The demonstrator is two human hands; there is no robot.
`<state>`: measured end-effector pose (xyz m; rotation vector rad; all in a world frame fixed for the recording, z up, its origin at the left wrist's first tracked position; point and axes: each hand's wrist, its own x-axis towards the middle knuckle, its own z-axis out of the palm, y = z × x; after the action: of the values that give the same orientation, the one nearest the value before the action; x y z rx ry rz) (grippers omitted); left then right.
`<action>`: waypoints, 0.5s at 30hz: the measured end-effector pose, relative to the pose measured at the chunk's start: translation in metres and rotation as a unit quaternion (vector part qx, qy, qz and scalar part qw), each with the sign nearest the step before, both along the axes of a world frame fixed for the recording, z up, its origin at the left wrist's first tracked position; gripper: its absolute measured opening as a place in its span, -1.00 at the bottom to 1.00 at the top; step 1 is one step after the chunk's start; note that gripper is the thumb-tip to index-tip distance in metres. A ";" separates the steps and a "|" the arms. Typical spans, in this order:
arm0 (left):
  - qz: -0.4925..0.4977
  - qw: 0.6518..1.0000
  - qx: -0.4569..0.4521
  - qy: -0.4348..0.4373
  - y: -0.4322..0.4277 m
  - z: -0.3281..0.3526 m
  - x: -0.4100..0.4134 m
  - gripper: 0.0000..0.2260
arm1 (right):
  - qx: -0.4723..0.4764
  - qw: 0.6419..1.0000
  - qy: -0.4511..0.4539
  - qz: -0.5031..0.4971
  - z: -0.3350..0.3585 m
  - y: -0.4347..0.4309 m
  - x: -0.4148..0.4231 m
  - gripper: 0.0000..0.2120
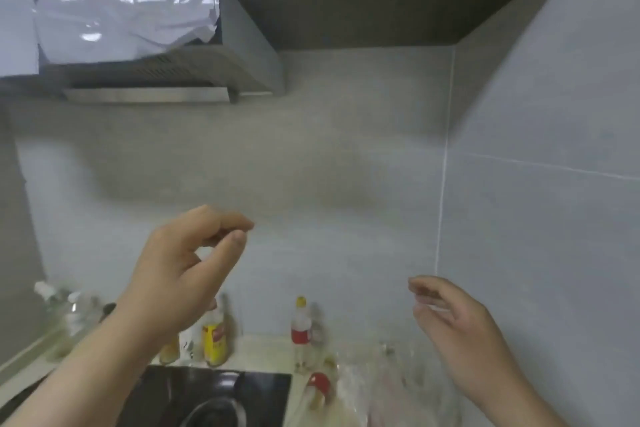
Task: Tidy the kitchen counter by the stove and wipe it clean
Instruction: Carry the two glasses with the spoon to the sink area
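Counter [263, 347]: pale strip low in view, running behind and to the right of the stove [242, 388], at the foot of the tiled wall [346, 184].
Left hand [183, 270]: raised in front of the wall, above the back edge of the stove; fingers curled in, thumb tip almost meeting the forefinger tip; nothing visible in the pinch.
Right hand [460, 322]: held lower and further right; fingers loosely bent, thumb apart from them, half open, holding nothing visible.
Stove: black glass top at bottom centre, set into the counter.
Pan [214, 409]: dark and round, on the stove, cut off by the bottom edge, blurred.
Yellow-labelled bottle [215, 340]: upright behind the stove, partly hidden by the left wrist.
Red-labelled bottle [301, 329]: clear, yellow cap, upright near the stove's back right corner, close to the wall.
Red-capped bottle [320, 386]: just right of the stove; tilted or lying, cannot tell which.
Bag [391, 378]: clear crumpled plastic on the counter right of the stove, below the right hand; contents too blurred to tell.
Clear bottles [69, 312]: pale caps, upright at far left.
Range hood [173, 73]: metal, upper left, above the stove; front covered with wrinkled plastic film [128, 17].
Wall: grey tile, inside corner to the right.
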<state>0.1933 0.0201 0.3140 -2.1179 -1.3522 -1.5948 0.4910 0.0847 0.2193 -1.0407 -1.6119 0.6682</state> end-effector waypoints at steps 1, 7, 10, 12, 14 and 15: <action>-0.006 0.999 -0.024 -0.020 -0.005 -0.018 0.002 -0.77 | -0.025 1.000 -0.002 0.002 -0.018 -0.005 0.002 -0.66; -0.026 0.983 -0.126 -0.134 -0.036 -0.101 0.015 -0.75 | -0.132 0.991 -0.020 0.015 -0.102 -0.039 0.005 -0.67; -0.017 0.974 -0.175 -0.145 -0.052 -0.142 0.025 -0.74 | -0.168 0.985 -0.044 0.022 -0.133 -0.055 0.005 -0.68; -0.022 0.964 -0.208 -0.167 -0.062 -0.168 0.031 -0.73 | -0.191 0.979 -0.068 0.029 -0.151 -0.064 0.005 -0.66; -0.022 0.948 -0.246 -0.199 -0.071 -0.191 0.036 -0.72 | -0.207 0.974 -0.087 0.036 -0.167 -0.071 0.005 -0.66; -0.020 0.940 -0.267 -0.211 -0.075 -0.204 0.037 -0.72 | -0.216 0.971 -0.093 0.040 -0.174 -0.074 0.005 -0.66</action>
<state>0.2304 -0.0546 0.1103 -2.1465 -2.0967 -1.9546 0.4958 0.0106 0.0450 -1.3915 -1.7171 1.0324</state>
